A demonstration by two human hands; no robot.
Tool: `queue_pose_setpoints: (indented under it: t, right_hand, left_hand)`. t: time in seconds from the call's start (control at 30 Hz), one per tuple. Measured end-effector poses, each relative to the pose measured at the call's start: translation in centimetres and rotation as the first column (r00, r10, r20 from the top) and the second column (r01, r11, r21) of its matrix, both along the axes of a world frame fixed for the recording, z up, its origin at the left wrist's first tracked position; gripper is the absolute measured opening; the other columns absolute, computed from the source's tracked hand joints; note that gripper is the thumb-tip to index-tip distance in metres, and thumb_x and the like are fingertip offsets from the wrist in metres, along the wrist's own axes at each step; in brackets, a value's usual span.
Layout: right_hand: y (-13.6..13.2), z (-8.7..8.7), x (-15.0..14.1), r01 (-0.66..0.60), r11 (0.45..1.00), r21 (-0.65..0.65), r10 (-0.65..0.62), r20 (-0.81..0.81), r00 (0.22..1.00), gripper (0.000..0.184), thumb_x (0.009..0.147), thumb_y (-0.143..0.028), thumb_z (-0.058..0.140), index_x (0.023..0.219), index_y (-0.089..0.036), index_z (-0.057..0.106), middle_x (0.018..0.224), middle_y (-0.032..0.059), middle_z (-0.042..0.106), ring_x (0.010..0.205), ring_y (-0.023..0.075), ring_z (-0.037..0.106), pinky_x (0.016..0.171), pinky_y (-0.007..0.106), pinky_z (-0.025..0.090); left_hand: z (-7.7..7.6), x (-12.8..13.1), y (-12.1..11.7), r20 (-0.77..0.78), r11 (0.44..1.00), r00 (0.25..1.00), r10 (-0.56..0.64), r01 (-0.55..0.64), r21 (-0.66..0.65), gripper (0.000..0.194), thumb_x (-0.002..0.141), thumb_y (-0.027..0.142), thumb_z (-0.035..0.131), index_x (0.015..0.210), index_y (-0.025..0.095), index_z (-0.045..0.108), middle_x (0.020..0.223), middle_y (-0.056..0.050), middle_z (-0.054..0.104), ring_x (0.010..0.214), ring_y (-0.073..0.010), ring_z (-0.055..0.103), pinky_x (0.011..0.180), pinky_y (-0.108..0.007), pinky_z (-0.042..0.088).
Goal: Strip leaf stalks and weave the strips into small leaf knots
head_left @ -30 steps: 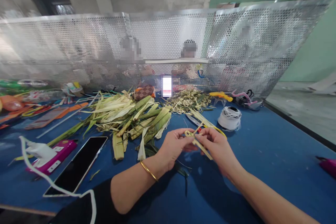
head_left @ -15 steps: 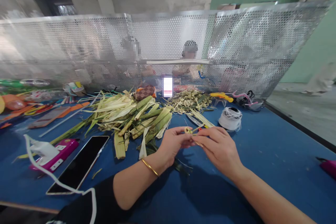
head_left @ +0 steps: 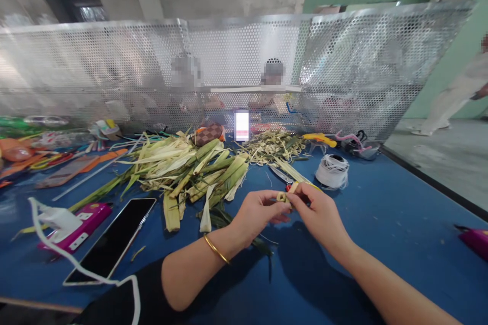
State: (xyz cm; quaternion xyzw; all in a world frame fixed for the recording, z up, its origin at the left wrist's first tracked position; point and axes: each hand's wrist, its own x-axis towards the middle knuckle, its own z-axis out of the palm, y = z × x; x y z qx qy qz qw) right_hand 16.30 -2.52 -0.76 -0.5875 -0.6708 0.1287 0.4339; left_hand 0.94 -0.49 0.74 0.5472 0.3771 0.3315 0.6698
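Between my fingertips is a small curled strip of pale green corn husk (head_left: 281, 196), rolled into a loop. My left hand (head_left: 260, 214), below a gold bangle, pinches the loop between thumb and fingers. My right hand (head_left: 319, 213) is closed on the strip's other end, which pokes up above its thumb. Just behind the fingers lie scissors (head_left: 281, 174) with red on the handle, partly hidden. A heap of corn husks (head_left: 190, 165) spreads on the blue table to the left, and a pile of braided husk (head_left: 276, 146) sits further back.
A spool of white string (head_left: 331, 171) stands right of my hands. A phone (head_left: 114, 238), a purple power strip (head_left: 78, 231) and a white cable lie left. A perforated metal screen (head_left: 129, 76) borders the table's back, with people behind it. Another person (head_left: 453, 86) is at far right.
The loop has turned and now shows its opening, and the strip's end points up. My right hand has shifted its pinch. A person has come into view at the far right.
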Motion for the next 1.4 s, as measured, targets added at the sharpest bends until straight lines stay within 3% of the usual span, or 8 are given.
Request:
queue_pose_setpoints:
  t: [0.2,0.4,0.5,0.67,0.83,1.03,1.2,1.4]
  right_hand:
    - [0.4,-0.5,-0.3,-0.052,0.996,-0.074,0.041,-0.146,0.988,0.026,0.083,-0.037,0.05,0.064,-0.02,0.05,0.058,-0.0016,0.053,0.057,0.0129,0.045,0.054,0.025,0.036]
    - [0.7,-0.9,-0.3,-0.072,0.972,-0.226,-0.012,-0.348,0.938,0.03,0.078,-0.044,0.054,0.061,-0.021,0.046,0.051,-0.005,0.045,0.046,0.0106,0.04,0.046,0.024,0.033]
    - [0.4,-0.5,-0.4,-0.086,0.974,-0.211,-0.008,-0.409,0.913,0.027,0.078,-0.045,0.057,0.067,-0.021,0.05,0.052,-0.0046,0.049,0.047,0.0114,0.044,0.047,0.024,0.036]
    - [-0.1,0.5,-0.5,-0.135,0.99,-0.034,0.114,-0.365,0.924,0.017,0.074,-0.035,0.063,0.077,-0.019,0.065,0.07,0.0021,0.064,0.063,0.0152,0.055,0.056,0.026,0.044]
    - [-0.2,0.8,-0.5,-0.163,0.981,0.104,0.192,-0.405,0.894,0.015,0.077,-0.032,0.06,0.076,-0.02,0.069,0.079,0.004,0.068,0.065,0.0154,0.058,0.061,0.027,0.048]
    - [-0.4,0.5,-0.6,-0.114,0.991,0.073,0.133,-0.379,0.916,0.016,0.078,-0.035,0.062,0.083,-0.02,0.064,0.071,0.0013,0.065,0.061,0.0146,0.056,0.059,0.027,0.047]
    - [-0.4,0.1,-0.5,-0.069,0.996,0.056,0.081,-0.242,0.967,0.017,0.082,-0.034,0.057,0.073,-0.019,0.062,0.077,0.0036,0.066,0.07,0.0164,0.056,0.062,0.026,0.044]
    - [-0.4,0.1,-0.6,-0.112,0.993,-0.028,0.103,-0.227,0.968,0.018,0.08,-0.033,0.056,0.074,-0.019,0.065,0.068,0.0012,0.062,0.062,0.0151,0.055,0.058,0.026,0.043]
  left_hand:
    - [-0.4,0.5,-0.3,0.009,0.983,0.987,0.161,-0.16,-0.087,0.023,0.069,0.019,0.071,0.091,0.013,0.069,0.07,-0.002,0.069,0.058,-0.0127,0.066,0.059,-0.022,0.05]
    - [-0.6,0.7,-0.2,0.048,0.974,0.974,0.22,-0.216,-0.072,0.022,0.068,0.019,0.072,0.089,0.012,0.071,0.072,-0.003,0.07,0.052,-0.0099,0.063,0.055,-0.02,0.049]
    - [-0.5,0.6,0.2,0.055,0.965,0.966,0.252,-0.247,-0.084,0.021,0.067,0.02,0.073,0.087,0.013,0.072,0.071,-0.003,0.07,0.05,-0.0093,0.062,0.052,-0.019,0.047]
    - [0.4,0.1,0.7,0.044,0.954,0.96,0.275,-0.267,-0.135,0.018,0.07,0.016,0.07,0.087,0.012,0.071,0.067,-0.003,0.069,0.048,-0.0086,0.061,0.049,-0.017,0.044]
    - [0.4,0.1,0.4,0.037,0.972,0.976,0.216,-0.211,-0.107,0.015,0.07,0.015,0.069,0.085,0.013,0.072,0.07,-0.003,0.071,0.051,-0.0097,0.062,0.053,-0.019,0.047]
    - [-0.2,0.4,0.0,0.016,0.986,0.987,0.158,-0.157,-0.048,0.015,0.07,0.015,0.068,0.084,0.013,0.073,0.068,-0.002,0.07,0.051,-0.0102,0.062,0.056,-0.021,0.049]
    - [-0.6,0.5,0.0,0.022,0.981,0.981,0.19,-0.191,0.038,0.021,0.072,0.016,0.064,0.091,0.014,0.073,0.069,-0.001,0.069,0.056,-0.0106,0.063,0.056,-0.02,0.047]
    - [-1.2,0.5,0.2,-0.014,0.96,0.971,0.237,-0.232,0.153,0.022,0.072,0.02,0.062,0.09,0.016,0.073,0.072,0.0,0.069,0.061,-0.0113,0.06,0.058,-0.02,0.046]
